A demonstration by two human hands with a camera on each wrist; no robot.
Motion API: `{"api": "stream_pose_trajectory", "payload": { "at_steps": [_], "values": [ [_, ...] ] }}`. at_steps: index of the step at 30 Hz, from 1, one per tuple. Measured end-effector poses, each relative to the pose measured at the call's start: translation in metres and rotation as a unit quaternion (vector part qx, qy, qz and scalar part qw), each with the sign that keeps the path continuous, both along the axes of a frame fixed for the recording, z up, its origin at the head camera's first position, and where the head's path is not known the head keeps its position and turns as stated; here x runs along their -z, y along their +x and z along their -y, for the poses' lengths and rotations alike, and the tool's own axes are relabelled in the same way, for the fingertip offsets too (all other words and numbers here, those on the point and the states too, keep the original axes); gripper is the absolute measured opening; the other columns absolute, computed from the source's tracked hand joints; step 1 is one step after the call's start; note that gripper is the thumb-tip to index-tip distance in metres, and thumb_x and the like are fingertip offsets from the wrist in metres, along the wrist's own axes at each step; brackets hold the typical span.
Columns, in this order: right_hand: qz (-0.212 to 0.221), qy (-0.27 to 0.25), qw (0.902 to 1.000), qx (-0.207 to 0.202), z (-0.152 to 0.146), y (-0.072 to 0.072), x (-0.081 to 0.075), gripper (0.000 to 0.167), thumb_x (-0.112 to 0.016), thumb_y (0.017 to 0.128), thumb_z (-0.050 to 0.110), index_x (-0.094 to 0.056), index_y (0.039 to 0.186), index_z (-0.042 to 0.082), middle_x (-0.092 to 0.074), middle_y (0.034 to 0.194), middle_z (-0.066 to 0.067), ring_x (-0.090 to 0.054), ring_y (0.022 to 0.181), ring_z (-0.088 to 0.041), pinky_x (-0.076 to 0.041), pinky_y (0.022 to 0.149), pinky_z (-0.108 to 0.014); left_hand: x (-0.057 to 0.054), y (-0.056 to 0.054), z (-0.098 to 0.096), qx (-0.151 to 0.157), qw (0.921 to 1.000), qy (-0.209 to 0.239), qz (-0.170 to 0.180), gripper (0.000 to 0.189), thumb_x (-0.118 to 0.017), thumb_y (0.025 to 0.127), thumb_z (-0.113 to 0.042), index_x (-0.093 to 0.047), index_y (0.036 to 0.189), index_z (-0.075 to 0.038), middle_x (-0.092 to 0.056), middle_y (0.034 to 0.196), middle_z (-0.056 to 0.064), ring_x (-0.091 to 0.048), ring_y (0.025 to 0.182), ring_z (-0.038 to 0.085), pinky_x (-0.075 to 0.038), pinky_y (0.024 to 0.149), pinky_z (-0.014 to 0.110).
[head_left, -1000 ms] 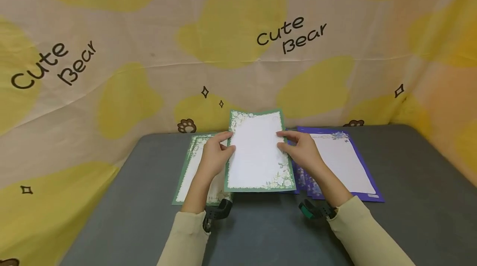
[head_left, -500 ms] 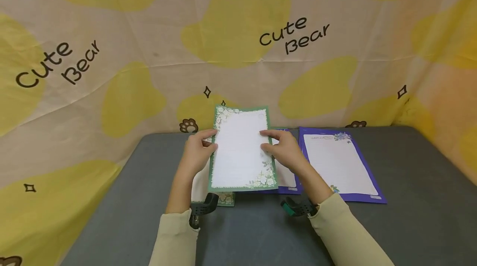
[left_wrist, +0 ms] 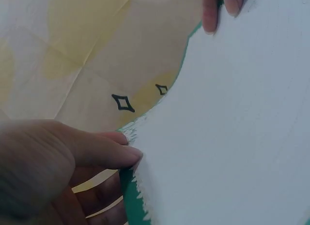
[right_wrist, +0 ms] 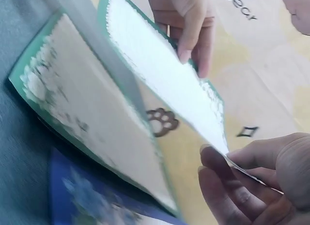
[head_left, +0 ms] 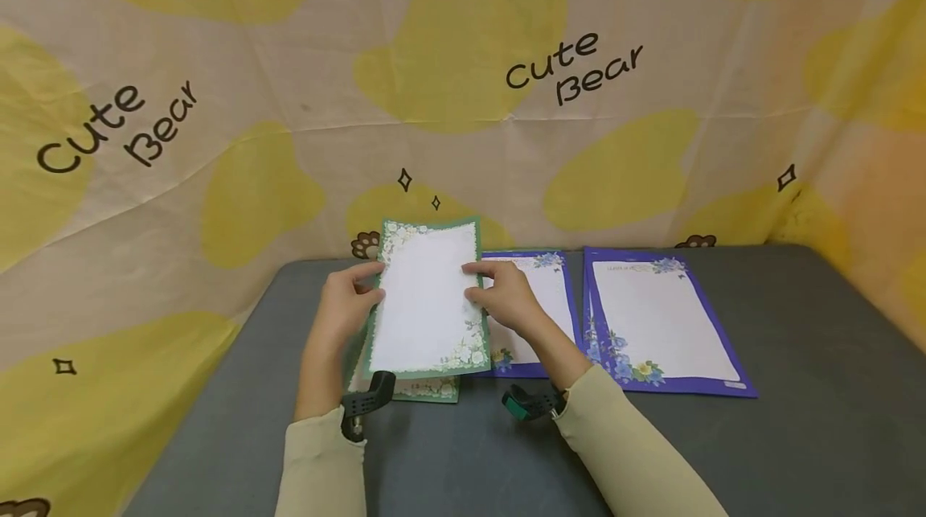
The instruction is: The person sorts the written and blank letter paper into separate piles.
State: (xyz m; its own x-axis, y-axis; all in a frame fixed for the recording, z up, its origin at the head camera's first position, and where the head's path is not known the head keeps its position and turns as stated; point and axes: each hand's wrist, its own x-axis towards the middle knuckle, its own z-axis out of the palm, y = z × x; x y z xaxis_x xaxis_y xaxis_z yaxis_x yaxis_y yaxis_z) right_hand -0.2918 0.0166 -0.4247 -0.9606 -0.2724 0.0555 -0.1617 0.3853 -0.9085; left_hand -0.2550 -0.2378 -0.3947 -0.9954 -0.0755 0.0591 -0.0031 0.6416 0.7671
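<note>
A white sheet of paper [head_left: 427,300] with a green floral border is held up in front of me, tilted and slightly bowed. My left hand [head_left: 346,308] pinches its left edge between thumb and fingers. On the opposite edge my right hand [head_left: 510,296] grips it the same way. Below the sheet lies a green-bordered paper [head_left: 427,390], mostly hidden in the head view; the right wrist view shows more of that lower green-bordered paper [right_wrist: 92,99]. Both pinches show up close, the left thumb [left_wrist: 128,156] in the left wrist view and the right thumb [right_wrist: 256,155] in the right.
Two groups of purple-bordered papers with blue flowers lie to the right: a nearer purple sheet [head_left: 538,308], partly behind my right hand, and a farther-right purple stack [head_left: 669,324]. All rest on a grey table [head_left: 796,420]. A printed cloth [head_left: 448,43] hangs behind it.
Both hands have carried the green-bordered sheet leftward, from between the paper groups to over the green-bordered paper on the left. The purple-bordered sheets are more exposed now.
</note>
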Motion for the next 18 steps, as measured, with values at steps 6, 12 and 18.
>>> {"api": "stream_pose_trajectory", "payload": {
  "at_steps": [6,12,18],
  "values": [
    [0.021,0.001,0.9998,0.0,0.021,-0.002,0.015,0.041,-0.067,0.093,0.007,-0.067,0.134,0.011,-0.062,0.141,-0.017,-0.021,0.043,-0.011,-0.028,0.045,-0.025,0.013,-0.003,0.016,-0.021,0.9993,-0.008,0.031,0.044,-0.058,0.099,-0.004,-0.058,0.143,-0.006,-0.051,0.148,0.026,-0.06,0.114,0.038,-0.044,0.068,0.031],
    [0.023,0.022,0.9995,-0.008,0.032,-0.002,0.028,0.04,-0.067,0.092,0.006,-0.068,0.132,0.009,-0.067,0.075,-0.011,-0.023,0.042,-0.011,-0.03,0.045,-0.024,0.027,-0.007,0.024,-0.035,0.9981,-0.021,0.047,0.044,-0.06,0.096,-0.002,-0.061,0.14,-0.005,-0.052,0.147,0.028,-0.061,0.118,0.041,-0.048,0.07,0.031],
    [-0.017,0.08,0.9963,-0.026,0.038,-0.005,0.038,0.04,-0.067,0.089,0.004,-0.07,0.129,0.005,-0.072,0.117,-0.022,-0.036,0.053,-0.013,-0.033,0.05,-0.024,0.04,-0.011,0.029,-0.043,0.9962,-0.042,0.063,0.045,-0.061,0.093,0.0,-0.062,0.138,-0.003,-0.055,0.142,0.03,-0.065,0.104,0.036,-0.049,0.067,0.03]
  ]
}}
